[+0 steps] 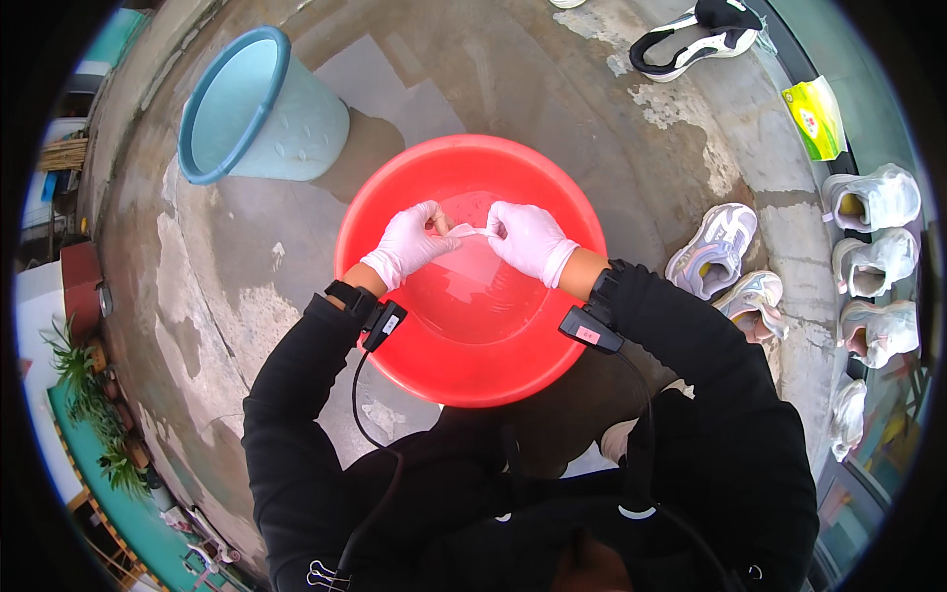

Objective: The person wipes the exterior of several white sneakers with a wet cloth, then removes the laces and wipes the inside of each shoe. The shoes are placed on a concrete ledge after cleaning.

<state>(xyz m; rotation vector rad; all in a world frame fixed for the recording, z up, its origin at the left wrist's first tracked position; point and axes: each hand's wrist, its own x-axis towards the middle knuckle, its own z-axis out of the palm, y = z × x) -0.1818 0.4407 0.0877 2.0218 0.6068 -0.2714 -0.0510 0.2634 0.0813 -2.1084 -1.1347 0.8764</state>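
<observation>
Above a red plastic basin (473, 377) with shallow water in it, my two hands wear pale pink thin gloves. Between them stretches a small whitish strip (473, 231), thin and flexible; whether it is a shoelace, a cloth or part of a glove I cannot tell. My left hand (413, 240) pinches its left end between thumb and fingers. At the other end, my right hand (529, 238) grips it with bent fingers. Wrist straps with small black devices sit on both wrists.
A light blue plastic bucket (300, 122) stands at the upper left on wet concrete. Sneakers (714, 248) lie at the right, and a black and white shoe (695, 41) at the upper right. Several paper-wrapped shoes (877, 196) line the right edge beside a yellow-green packet (816, 118). Cables hang from both wrist devices.
</observation>
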